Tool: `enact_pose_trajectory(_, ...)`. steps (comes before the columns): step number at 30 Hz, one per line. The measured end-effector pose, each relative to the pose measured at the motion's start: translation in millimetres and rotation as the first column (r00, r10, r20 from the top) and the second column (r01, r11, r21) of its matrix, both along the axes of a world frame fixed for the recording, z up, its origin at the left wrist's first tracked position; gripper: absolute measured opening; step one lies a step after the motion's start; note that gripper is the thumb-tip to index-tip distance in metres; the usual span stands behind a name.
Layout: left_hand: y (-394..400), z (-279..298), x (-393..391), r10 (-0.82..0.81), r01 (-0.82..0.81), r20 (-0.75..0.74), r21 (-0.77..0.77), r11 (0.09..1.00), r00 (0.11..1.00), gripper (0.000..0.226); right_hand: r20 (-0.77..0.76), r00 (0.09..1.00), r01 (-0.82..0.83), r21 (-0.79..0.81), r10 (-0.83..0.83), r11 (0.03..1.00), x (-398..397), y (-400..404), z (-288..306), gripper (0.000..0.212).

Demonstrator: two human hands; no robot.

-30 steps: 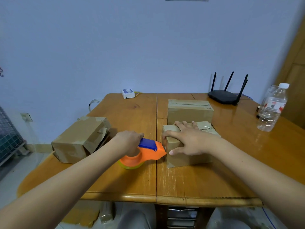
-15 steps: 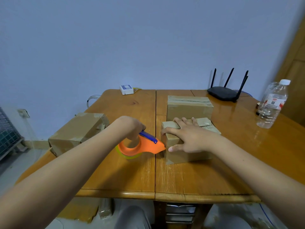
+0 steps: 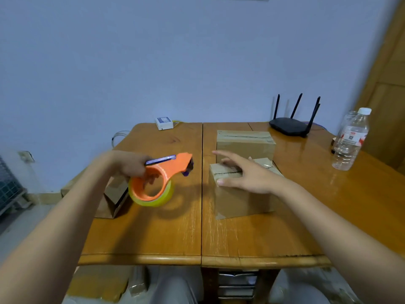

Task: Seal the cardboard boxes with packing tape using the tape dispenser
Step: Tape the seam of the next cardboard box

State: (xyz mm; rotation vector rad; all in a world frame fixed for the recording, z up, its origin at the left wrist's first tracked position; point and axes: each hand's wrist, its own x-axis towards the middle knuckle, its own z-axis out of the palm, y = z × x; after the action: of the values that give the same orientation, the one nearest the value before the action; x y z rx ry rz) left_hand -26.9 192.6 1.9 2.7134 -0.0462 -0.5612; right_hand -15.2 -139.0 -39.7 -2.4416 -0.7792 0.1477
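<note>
Head view: left hand (image 3: pixel 131 165) grips the tape dispenser (image 3: pixel 160 178) — right hand (image 3: pixel 247 174), fingers spread, over the box (image 3: pixel 241 198).

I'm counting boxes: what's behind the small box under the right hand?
Directly behind the small box stands a larger cardboard box, tape along its top. The right hand hides where they meet, so contact is unclear. Farther back sits a black router.

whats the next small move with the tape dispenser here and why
Probably bring the tape dispenser in the left hand down onto the near box, with the right hand pressing the box steady. The dispenser is raised off the table to the box's left, and the open right hand hovers over the box's top seam.
</note>
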Motion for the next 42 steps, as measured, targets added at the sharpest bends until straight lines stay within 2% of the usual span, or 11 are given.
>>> enact_pose_trajectory(2,-3.7,-5.7,-9.8,0.072,-0.060,0.025,-0.322,0.945,0.997,0.021,0.013,1.000,0.012,-0.051,-0.011,0.999,3.8,1.0,0.8,0.072)
enact_pose_trajectory(5,-24.0,-28.2,-22.9,0.219,-0.183,-0.030,-0.666,0.723,0.975,0.022,0.137,0.991,0.043,-0.246,-0.009,0.968,5.5,8.7,-1.7,0.060)
enact_pose_trajectory(9,-59.5,-60.8,-41.5,0.237,-0.231,-0.148,-0.898,0.374,0.960,0.036,0.191,0.981,0.094,-0.296,-0.037,0.950,-5.6,12.4,-8.3,0.063)
enact_pose_trajectory(11,-75.5,-73.4,-47.4,0.222,-0.256,-0.194,-0.921,0.294,0.955,0.040,0.264,0.956,0.197,-0.250,-0.129,0.948,-9.1,8.9,-10.6,0.060)
enact_pose_trajectory(15,-101.4,-91.1,-51.7,0.222,-0.285,-0.224,-0.911,0.298,0.949,0.037,0.328,0.873,0.462,-0.322,-0.360,0.826,-9.0,3.6,-21.8,0.061)
enact_pose_trajectory(21,-114.1,-90.9,-52.2,0.164,-0.287,-0.243,-0.893,0.346,0.956,0.050,0.222,0.876,0.482,-0.361,-0.428,0.798,-6.5,5.0,-24.1,0.058)
enact_pose_trajectory(25,-120.3,-83.6,-52.8,0.167,-0.307,-0.269,-0.911,0.277,0.949,0.041,0.058,0.827,0.559,0.021,-0.559,0.829,5.2,-4.4,-16.3,0.044)
enact_pose_trajectory(27,-122.6,-80.9,-54.5,0.194,-0.316,-0.276,-0.922,0.222,0.941,0.034,-0.019,0.779,0.605,0.285,-0.627,0.743,0.9,-14.1,-9.2,0.039)
enact_pose_trajectory(30,-120.2,-74.0,-56.3,0.232,-0.326,-0.294,-0.939,0.112,0.927,0.032,-0.061,0.682,0.697,0.359,-0.729,0.621,0.2,-35.5,-1.5,0.037)
enact_pose_trajectory(37,-115.6,-51.7,-52.4,0.249,-0.401,-0.383,-0.916,0.025,0.889,0.025,-0.501,0.574,0.780,0.095,-0.647,0.618,-1.5,-58.9,-6.1,0.072)
enact_pose_trajectory(42,-117.1,-48.3,-50.0,0.249,-0.358,-0.330,-0.931,0.076,0.910,0.032,-0.578,0.603,0.784,0.302,-0.550,0.543,-7.6,-59.7,2.4,0.063)
